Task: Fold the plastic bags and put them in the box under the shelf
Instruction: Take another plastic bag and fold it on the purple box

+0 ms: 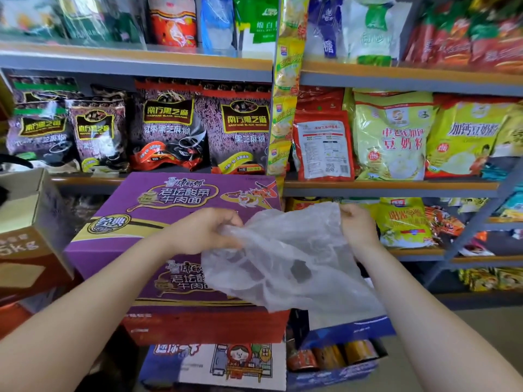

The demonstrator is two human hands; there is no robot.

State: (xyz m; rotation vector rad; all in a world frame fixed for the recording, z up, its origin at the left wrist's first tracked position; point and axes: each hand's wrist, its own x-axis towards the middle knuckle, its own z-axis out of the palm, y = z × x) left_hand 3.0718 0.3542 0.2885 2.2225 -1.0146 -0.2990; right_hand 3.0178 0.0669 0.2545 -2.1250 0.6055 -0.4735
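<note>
I hold a thin, translucent white plastic bag (294, 256) in the air in front of me, spread between both hands and hanging loose and crumpled below them. My left hand (203, 230) pinches its upper left edge. My right hand (358, 224) grips its upper right corner, partly hidden behind the plastic. The bag hangs over a purple noodle carton (135, 222). Below the bag, an open blue box (339, 355) on the floor holds several cans and something white.
Shelves (396, 185) packed with food packets fill the background on both sides. The purple carton sits on a red box (198, 326), over a white and blue carton (220, 366). An open brown cardboard box (25, 227) stands at the left. Bare floor shows at the right.
</note>
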